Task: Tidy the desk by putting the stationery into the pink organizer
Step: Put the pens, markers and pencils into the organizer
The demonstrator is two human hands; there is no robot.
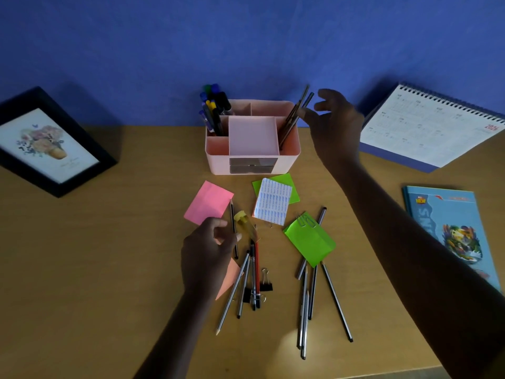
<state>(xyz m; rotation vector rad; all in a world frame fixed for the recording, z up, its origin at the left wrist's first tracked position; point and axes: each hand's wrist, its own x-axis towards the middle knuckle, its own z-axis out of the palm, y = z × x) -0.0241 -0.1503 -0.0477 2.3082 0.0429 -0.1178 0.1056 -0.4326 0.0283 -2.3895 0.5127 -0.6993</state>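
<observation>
the pencil-sorting step seems to be going on. the right hand (336,124) is hovering beside the pink organizer (216,164) at the back of the desk (109,269), fingers spreading loose and gripping nothing, thumb just beside the standing pencils (291,124) in its right compartment. the left hand (207,250) is curling over a dark pencil (233,214) lying beside the pink sticky note (209,201); whether it is pinching it is not showing. the next move is likely calling for lifting that pencil and standing it in the same compartment.
</observation>
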